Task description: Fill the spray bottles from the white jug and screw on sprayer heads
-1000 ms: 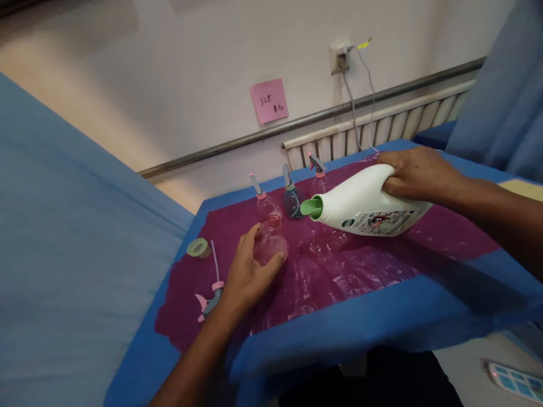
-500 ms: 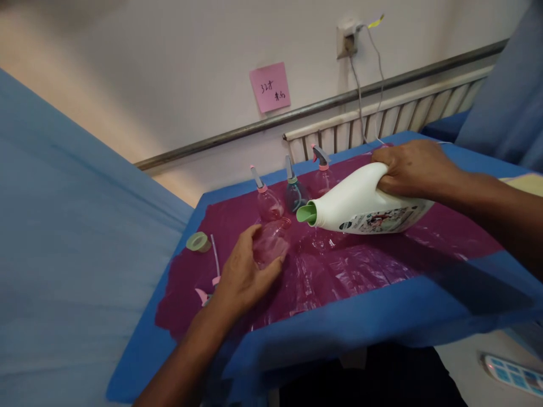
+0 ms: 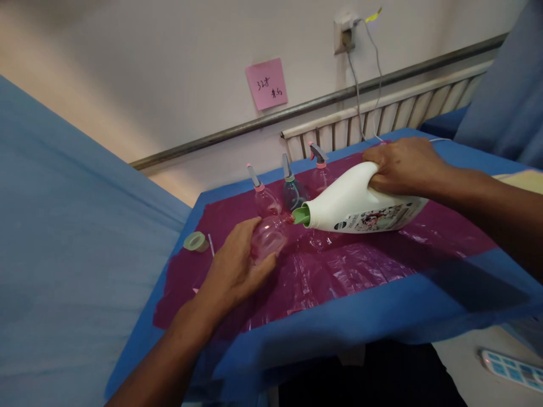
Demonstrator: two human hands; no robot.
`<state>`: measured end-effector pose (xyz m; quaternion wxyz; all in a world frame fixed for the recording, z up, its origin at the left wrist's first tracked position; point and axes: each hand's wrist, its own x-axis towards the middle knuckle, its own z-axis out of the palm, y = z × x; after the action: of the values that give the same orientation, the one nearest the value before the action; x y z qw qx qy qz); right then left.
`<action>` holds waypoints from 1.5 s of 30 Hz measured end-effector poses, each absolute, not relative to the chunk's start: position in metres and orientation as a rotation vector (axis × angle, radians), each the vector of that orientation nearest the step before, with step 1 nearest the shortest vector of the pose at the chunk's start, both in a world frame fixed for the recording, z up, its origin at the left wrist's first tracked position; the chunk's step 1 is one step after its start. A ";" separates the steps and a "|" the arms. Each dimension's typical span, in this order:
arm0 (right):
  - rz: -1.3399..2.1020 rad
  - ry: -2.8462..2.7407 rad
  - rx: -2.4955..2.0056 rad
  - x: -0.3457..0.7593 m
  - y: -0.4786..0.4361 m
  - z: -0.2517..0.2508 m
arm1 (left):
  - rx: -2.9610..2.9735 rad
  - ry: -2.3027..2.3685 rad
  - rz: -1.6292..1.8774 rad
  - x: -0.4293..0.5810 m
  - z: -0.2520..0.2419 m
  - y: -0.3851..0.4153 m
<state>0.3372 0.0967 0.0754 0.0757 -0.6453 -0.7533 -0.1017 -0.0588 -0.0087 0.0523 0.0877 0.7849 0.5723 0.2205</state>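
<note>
Left hand [image 3: 235, 260] is gripping clear bottle [image 3: 270, 242], tilted over purple sheet [image 3: 360, 260]; right hand [image 3: 403, 165] is gripping white jug [image 3: 352, 195], also tilted; green spout [image 3: 301, 215] is at bottle's mouth; I judge best: keep both aligned, tip jug slowly

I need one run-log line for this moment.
left hand: holds clear bottle | right hand: holds white jug, tilted | green spout: at bottle's mouth
</note>
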 end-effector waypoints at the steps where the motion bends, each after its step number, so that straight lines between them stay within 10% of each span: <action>1: -0.311 -2.257 -1.935 0.337 0.097 0.076 | 2.377 1.688 0.646 -0.060 0.053 -0.007; 45: -0.224 -2.422 -1.897 0.317 0.098 0.089 | 2.922 1.737 -0.174 -0.045 0.098 -0.001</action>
<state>0.3170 0.0980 0.0892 0.0286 -0.6148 -0.7848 -0.0726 -0.0453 -0.0010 0.0984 -0.1309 0.8511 0.5059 -0.0506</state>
